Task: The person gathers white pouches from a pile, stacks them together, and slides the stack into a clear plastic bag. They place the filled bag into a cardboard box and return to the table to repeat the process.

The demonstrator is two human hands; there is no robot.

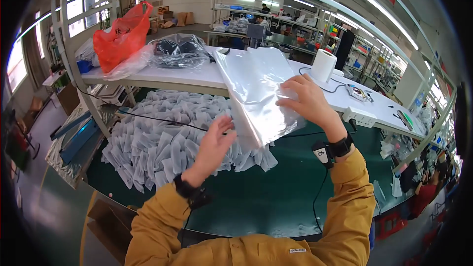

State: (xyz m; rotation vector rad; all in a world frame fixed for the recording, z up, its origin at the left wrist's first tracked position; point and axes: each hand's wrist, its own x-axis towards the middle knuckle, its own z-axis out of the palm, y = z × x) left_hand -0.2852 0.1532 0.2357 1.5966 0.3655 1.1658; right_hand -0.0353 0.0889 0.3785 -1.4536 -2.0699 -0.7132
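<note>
- Viewing from above, we find the film (253, 71) at mid-bench, its upper part overlapping the shelf (197, 75) in view and its lower end hanging before the grey pouches (165, 140). Whether it is one bag or a stack, we cannot tell.
- Handling, as we judge it: light, soft and limp, probably slippery given its gloss. Creases across the lower half suggest that it folds readily and marks easily.
- Best hold, in our judgement: both side edges, gripped flat between thumb and fingers, so that the sheet stays taut and does not slide.
- Right hand (310, 101): laid over the film's right side, back of the hand upward, fingers and thumb bent and pointing left. We cannot tell whether they pinch a layer.
- Left hand (214, 145): spread, thumb parted from the fingers, beside the film's lower left edge. Contact there is uncertain.
- Arms: both sleeves (347, 207) rise from the lower edge over the green bench (290, 192), with the right hand set higher and farther out.
</note>
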